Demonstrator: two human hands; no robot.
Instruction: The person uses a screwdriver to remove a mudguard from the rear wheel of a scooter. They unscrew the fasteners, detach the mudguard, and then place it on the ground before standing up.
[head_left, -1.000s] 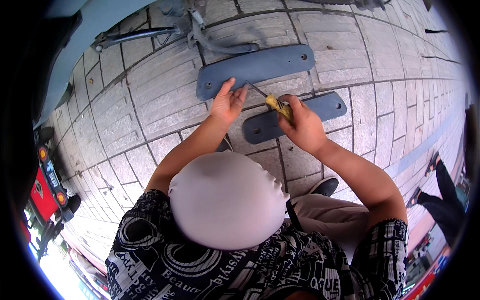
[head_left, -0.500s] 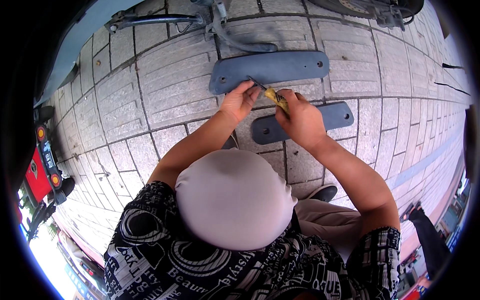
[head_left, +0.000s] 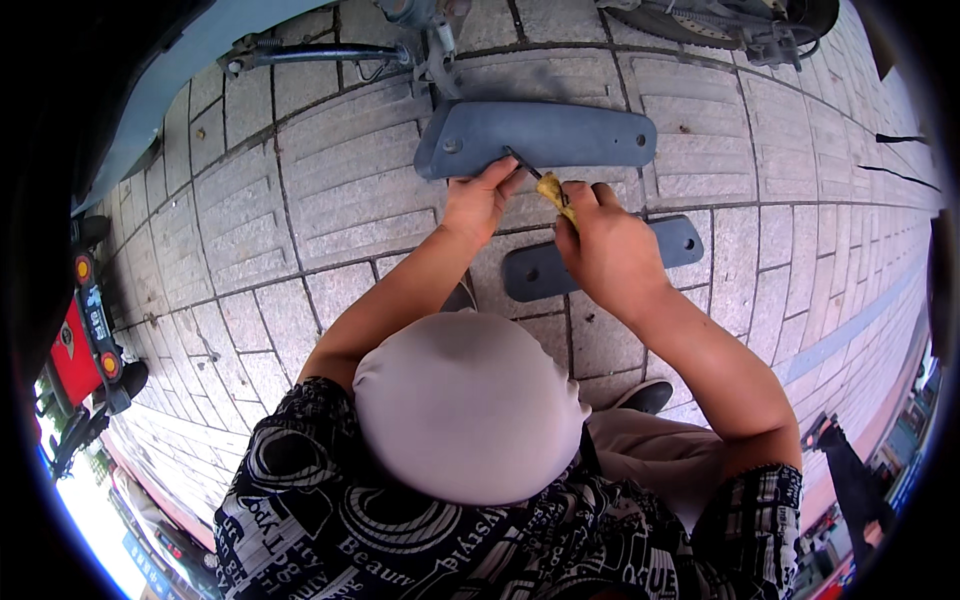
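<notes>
My right hand [head_left: 610,250] grips a screwdriver [head_left: 553,190] by its yellow handle, with the dark shaft pointing up and left. The fingertips of my left hand [head_left: 483,200] pinch the shaft near its tip, at the lower edge of a long blue-grey plastic panel [head_left: 570,135] that lies flat on the paving. A smaller blue-grey panel [head_left: 680,240] lies just below, partly hidden under my right hand. Both panels have round screw holes.
A scooter's metal frame and stand [head_left: 320,52] cross the top, with a wheel [head_left: 720,20] at top right. A red vehicle [head_left: 80,340] stands at the left edge. My dark shoe [head_left: 645,397] rests on the grey paving stones [head_left: 330,180]. Another person's leg [head_left: 850,480] shows at right.
Both hands, with the screwdriver, have shifted from over the smaller panel up to the lower edge of the larger panel. My head has tilted, so the whole view shifts.
</notes>
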